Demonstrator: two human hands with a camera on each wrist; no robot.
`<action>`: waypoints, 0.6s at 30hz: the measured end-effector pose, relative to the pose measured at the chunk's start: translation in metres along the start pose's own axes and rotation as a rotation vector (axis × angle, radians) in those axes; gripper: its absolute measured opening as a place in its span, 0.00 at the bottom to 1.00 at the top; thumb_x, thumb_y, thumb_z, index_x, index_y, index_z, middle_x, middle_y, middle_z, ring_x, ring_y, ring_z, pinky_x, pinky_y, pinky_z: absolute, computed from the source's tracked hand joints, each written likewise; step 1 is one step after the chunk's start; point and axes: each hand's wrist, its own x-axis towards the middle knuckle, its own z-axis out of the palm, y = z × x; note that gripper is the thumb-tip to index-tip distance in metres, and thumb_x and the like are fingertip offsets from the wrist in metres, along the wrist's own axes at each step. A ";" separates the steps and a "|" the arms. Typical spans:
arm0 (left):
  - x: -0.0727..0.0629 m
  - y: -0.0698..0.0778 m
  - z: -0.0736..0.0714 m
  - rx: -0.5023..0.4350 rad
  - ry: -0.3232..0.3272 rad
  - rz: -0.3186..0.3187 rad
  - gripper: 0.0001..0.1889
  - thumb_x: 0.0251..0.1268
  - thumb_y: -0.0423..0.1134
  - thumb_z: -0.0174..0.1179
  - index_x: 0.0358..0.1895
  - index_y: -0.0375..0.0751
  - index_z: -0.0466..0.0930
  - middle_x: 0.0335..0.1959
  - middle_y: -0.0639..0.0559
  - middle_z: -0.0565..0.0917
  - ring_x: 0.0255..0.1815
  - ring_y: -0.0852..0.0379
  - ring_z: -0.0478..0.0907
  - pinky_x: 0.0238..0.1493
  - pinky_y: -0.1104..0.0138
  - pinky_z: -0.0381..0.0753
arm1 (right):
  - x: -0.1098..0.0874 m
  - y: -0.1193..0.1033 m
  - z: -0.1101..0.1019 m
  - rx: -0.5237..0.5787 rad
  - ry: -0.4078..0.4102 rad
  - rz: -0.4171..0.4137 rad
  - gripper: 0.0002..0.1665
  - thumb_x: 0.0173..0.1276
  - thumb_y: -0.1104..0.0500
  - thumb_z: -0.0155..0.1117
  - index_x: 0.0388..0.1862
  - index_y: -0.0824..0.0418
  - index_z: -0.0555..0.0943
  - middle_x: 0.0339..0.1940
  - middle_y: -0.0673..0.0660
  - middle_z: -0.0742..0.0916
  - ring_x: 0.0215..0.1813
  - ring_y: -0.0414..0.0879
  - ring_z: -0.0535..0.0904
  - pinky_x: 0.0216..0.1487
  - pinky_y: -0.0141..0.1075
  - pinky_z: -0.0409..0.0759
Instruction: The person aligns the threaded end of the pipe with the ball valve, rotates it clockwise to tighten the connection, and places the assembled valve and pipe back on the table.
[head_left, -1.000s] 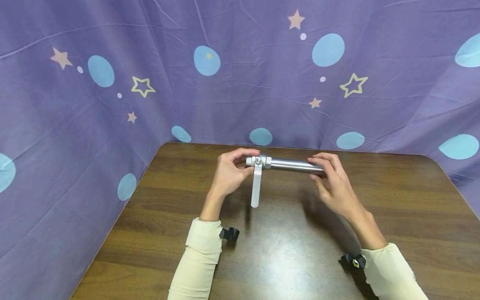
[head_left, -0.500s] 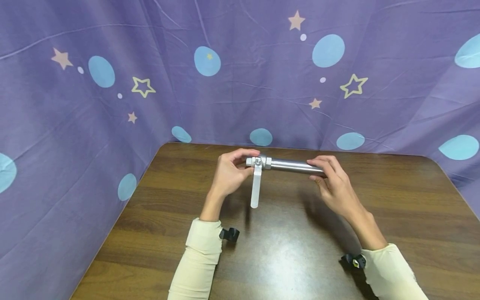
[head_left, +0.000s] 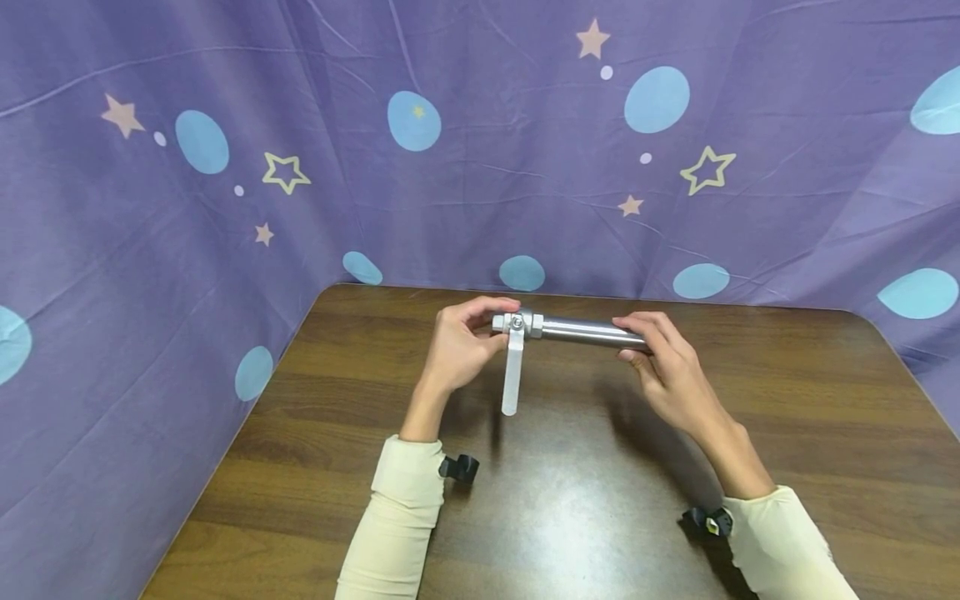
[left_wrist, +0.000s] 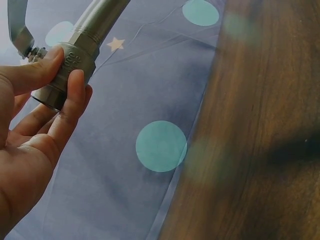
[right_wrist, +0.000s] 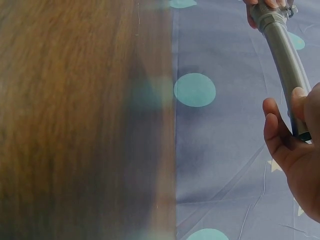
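Observation:
A metal ball valve (head_left: 528,323) with a flat lever handle (head_left: 512,375) is joined to a shiny steel pipe (head_left: 585,330). Together they are held level above the table, and the lever points toward the person. My left hand (head_left: 459,346) grips the valve body at its left end; in the left wrist view the thumb (left_wrist: 42,70) and fingers pinch the valve (left_wrist: 70,70). Near the pipe's right end, my right hand (head_left: 670,375) holds the pipe between thumb and fingers. The right wrist view shows that thumb lying along the pipe (right_wrist: 286,57), close to its dark open end.
Beneath the hands lies a brown wood-grain table (head_left: 300,500) with a bright glare spot in front. A purple curtain (head_left: 487,208) with stars and blue dots hangs close behind its far edge and on the left. Black camera mounts (head_left: 460,469) sit at both wrists.
The right hand's fingers have shifted very slightly along the pipe to the left. Valve, lever and left hand stay in place.

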 end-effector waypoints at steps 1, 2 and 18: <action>0.000 0.000 0.000 0.000 0.000 0.000 0.22 0.51 0.12 0.65 0.52 0.25 0.87 0.56 0.29 0.89 0.55 0.38 0.89 0.60 0.46 0.90 | 0.000 0.000 0.000 -0.003 -0.003 0.003 0.32 0.62 0.79 0.72 0.66 0.67 0.82 0.57 0.65 0.86 0.59 0.50 0.82 0.66 0.17 0.72; 0.000 0.000 0.000 0.001 0.000 0.000 0.22 0.51 0.12 0.65 0.52 0.25 0.87 0.56 0.29 0.89 0.55 0.39 0.89 0.60 0.46 0.90 | 0.000 0.000 0.000 -0.005 -0.007 0.005 0.31 0.63 0.78 0.72 0.66 0.67 0.82 0.57 0.65 0.86 0.58 0.49 0.82 0.65 0.18 0.72; -0.001 0.001 0.001 -0.007 -0.002 -0.011 0.22 0.51 0.12 0.66 0.52 0.25 0.88 0.56 0.31 0.90 0.55 0.38 0.89 0.59 0.57 0.91 | -0.002 0.001 -0.001 0.016 -0.034 0.059 0.27 0.71 0.78 0.65 0.68 0.66 0.82 0.54 0.59 0.87 0.38 0.39 0.85 0.42 0.16 0.78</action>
